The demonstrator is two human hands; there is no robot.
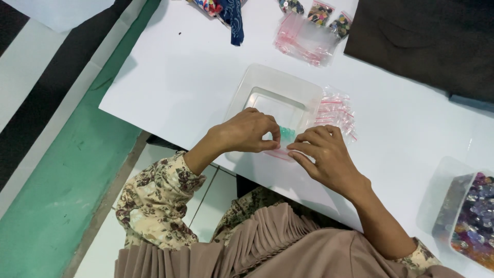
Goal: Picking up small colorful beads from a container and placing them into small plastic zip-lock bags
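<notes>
Fingertips of both hands pinch a small clear zip bag (282,145) with a pink seal strip, holding turquoise beads (287,133) bunched inside it; the left hand (246,132) clamps thumb and forefinger on the bag's left edge, the right hand (323,154) presses its fingers together along the right edge; the bag lies at the near rim of a shallow, clear plastic tray (278,95), square with rounded corners and a raised inner panel, glossy against the white table (180,77); just right of the tray, touching its edge, a loose heap of empty zip bags (335,110) shows the same thin pink stripes; farther back a second stack of empty bags (303,38) lies flat, with three filled packets of mixed-colour pieces (319,13) lined up behind it near the table's far edge; a folded dark-blue patterned cloth (231,15) sits at the top; a dark brown fabric sheet (427,36), matte and creased, covers the far right corner; at the near right a clear tub (471,219) holds purple, orange and silvery glittering pieces; floral sleeves (159,198) and pleated beige cloth frame the wrists; a green-painted floor strip (67,175) runs on the left.
</notes>
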